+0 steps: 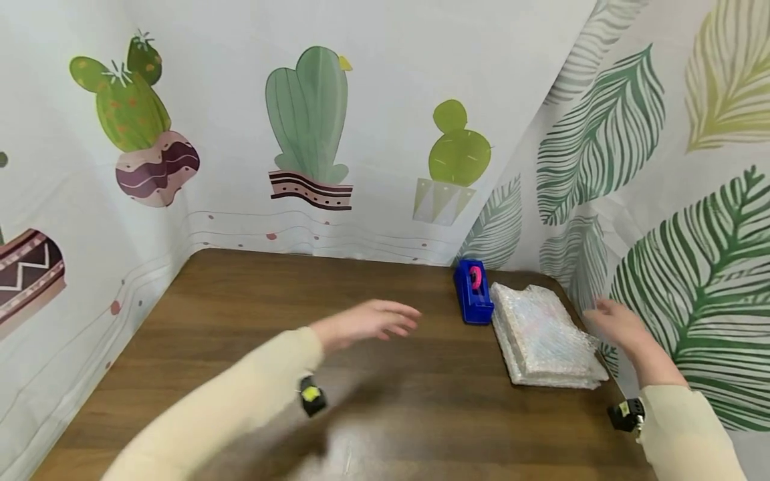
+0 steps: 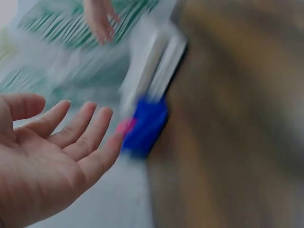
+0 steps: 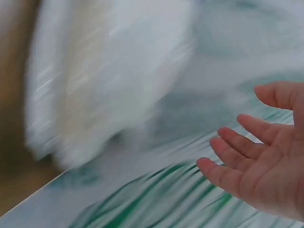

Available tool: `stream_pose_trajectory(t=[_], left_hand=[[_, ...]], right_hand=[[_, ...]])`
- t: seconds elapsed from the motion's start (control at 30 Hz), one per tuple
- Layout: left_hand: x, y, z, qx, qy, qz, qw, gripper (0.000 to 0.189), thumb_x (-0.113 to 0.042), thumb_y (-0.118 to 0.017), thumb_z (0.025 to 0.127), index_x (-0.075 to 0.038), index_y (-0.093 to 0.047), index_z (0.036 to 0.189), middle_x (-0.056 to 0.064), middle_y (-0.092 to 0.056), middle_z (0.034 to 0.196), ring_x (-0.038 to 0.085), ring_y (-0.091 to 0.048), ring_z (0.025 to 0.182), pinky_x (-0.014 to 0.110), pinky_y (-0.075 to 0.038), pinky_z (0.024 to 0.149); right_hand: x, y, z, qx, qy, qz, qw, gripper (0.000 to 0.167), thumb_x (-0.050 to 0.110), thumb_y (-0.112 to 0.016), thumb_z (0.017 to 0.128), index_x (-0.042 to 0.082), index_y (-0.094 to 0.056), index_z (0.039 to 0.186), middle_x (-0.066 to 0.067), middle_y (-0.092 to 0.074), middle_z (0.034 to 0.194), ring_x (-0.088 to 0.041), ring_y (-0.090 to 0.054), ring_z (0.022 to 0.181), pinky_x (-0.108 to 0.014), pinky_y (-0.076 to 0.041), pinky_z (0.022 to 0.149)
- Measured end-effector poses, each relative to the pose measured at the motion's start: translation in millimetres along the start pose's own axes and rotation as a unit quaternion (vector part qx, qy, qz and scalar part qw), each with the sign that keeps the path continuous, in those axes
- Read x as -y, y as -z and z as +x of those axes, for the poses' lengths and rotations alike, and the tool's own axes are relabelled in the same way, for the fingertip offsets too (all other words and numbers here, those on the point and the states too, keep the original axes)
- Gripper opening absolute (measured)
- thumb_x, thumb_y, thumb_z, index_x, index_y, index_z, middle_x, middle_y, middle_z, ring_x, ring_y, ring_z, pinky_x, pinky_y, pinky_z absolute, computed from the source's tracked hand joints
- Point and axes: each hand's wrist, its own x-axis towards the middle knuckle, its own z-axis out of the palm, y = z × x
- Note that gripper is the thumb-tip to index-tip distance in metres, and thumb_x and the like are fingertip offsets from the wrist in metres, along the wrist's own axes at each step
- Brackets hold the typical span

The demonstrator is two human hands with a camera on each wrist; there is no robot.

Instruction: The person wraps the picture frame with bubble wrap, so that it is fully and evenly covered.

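My left hand [image 1: 374,321] hovers over the middle of the table, fingers loosely extended with nothing in them. In the left wrist view its palm [image 2: 42,166] faces up, and the blue tape dispenser [image 2: 146,124] shows beyond the fingertips. My right hand [image 1: 619,325] is just off the right side of a stack of bubble-wrapped flat packages [image 1: 544,331], and holds nothing. The right wrist view shows its spread fingers [image 3: 232,154] apart from the blurred bubble wrap [image 3: 118,71]. Next to the stack's far left corner stands the tape dispenser [image 1: 475,294], carrying a pink roll [image 1: 476,277].
The brown wooden table [image 1: 271,294] is bordered by white cloth [image 1: 385,120] printed with cacti at the back and leaves at the right. The packages lie close to the table's right edge. A small black wrist camera [image 1: 311,395] is strapped under the left sleeve.
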Motion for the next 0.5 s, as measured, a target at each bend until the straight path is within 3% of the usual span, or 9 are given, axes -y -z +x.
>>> stream_pose_trajectory(t=[0.07, 0.13, 0.2, 0.3, 0.37, 0.43, 0.5], left_hand=[[1.9, 32.7, -29.4, -0.05, -0.012, 0.068, 0.9963, 0.046, -0.023, -0.041, 0.109, -0.004, -0.048, 0.151, 0.022, -0.058, 0.148, 0.041, -0.059, 0.134, 0.055, -0.047, 0.114], [2.0, 60.4, -58.1, -0.107, -0.02, 0.158, 0.9815, 0.049, -0.025, -0.044, 0.109, -0.005, -0.044, 0.154, 0.023, -0.054, 0.152, 0.044, -0.055, 0.137, 0.06, -0.041, 0.117], [0.9, 82.4, -83.4, -0.165, -0.021, 0.252, 0.9533, 0.056, -0.03, -0.048, 0.108, -0.006, -0.038, 0.157, 0.023, -0.045, 0.158, 0.047, -0.045, 0.144, 0.064, -0.033, 0.121], [-1.5, 105.8, -109.3, -0.254, 0.012, 0.362, 0.8967, 0.073, -0.045, -0.053, 0.104, -0.013, -0.025, 0.164, 0.022, -0.026, 0.169, 0.05, -0.022, 0.155, 0.075, -0.016, 0.121], [-1.6, 116.2, -118.5, -0.303, 0.04, 0.407, 0.8608, 0.087, -0.056, -0.058, 0.098, -0.021, -0.017, 0.166, 0.022, -0.013, 0.172, 0.051, -0.006, 0.158, 0.082, -0.006, 0.118], [0.3, 123.0, -122.4, -0.337, 0.068, 0.43, 0.8351, 0.098, -0.065, -0.062, 0.091, -0.029, -0.012, 0.166, 0.021, -0.003, 0.173, 0.052, 0.006, 0.158, 0.088, 0.001, 0.111], [6.1, 126.4, -121.2, -0.355, 0.081, 0.445, 0.8184, 0.103, -0.072, -0.065, 0.085, -0.034, -0.012, 0.166, 0.021, 0.003, 0.173, 0.055, 0.014, 0.156, 0.091, 0.006, 0.107]], right_hand=[[29, 2, -5.6, -0.049, 0.042, -0.029, 0.9975, 0.066, 0.03, -0.03, 0.111, -0.019, -0.017, 0.154, -0.051, -0.022, 0.151, -0.067, -0.03, 0.134, -0.075, -0.034, 0.107], [57, -1, -10.3, -0.095, 0.083, -0.043, 0.9911, 0.063, 0.031, -0.033, 0.112, -0.015, -0.025, 0.154, -0.048, -0.027, 0.151, -0.065, -0.031, 0.135, -0.075, -0.034, 0.106], [83, -6, -14.8, -0.144, 0.119, -0.043, 0.9814, 0.063, 0.034, -0.038, 0.111, -0.013, -0.03, 0.153, -0.045, -0.029, 0.153, -0.064, -0.03, 0.138, -0.076, -0.03, 0.108], [114, -20, -17.7, -0.221, 0.161, -0.038, 0.9612, 0.069, 0.043, -0.044, 0.109, -0.007, -0.032, 0.155, -0.039, -0.028, 0.159, -0.061, -0.025, 0.146, -0.079, -0.023, 0.112], [131, -30, -16.4, -0.249, 0.17, -0.044, 0.9525, 0.079, 0.055, -0.045, 0.105, -0.001, -0.028, 0.159, -0.033, -0.022, 0.165, -0.057, -0.017, 0.153, -0.083, -0.016, 0.113], [146, -41, -12.2, -0.249, 0.166, -0.063, 0.9519, 0.088, 0.067, -0.044, 0.101, 0.008, -0.023, 0.163, -0.028, -0.014, 0.17, -0.053, -0.007, 0.157, -0.086, -0.009, 0.113], [158, -53, -6.1, -0.229, 0.157, -0.085, 0.9569, 0.095, 0.077, -0.041, 0.096, 0.017, -0.017, 0.166, -0.023, -0.005, 0.173, -0.049, 0.002, 0.159, -0.088, -0.003, 0.112]])
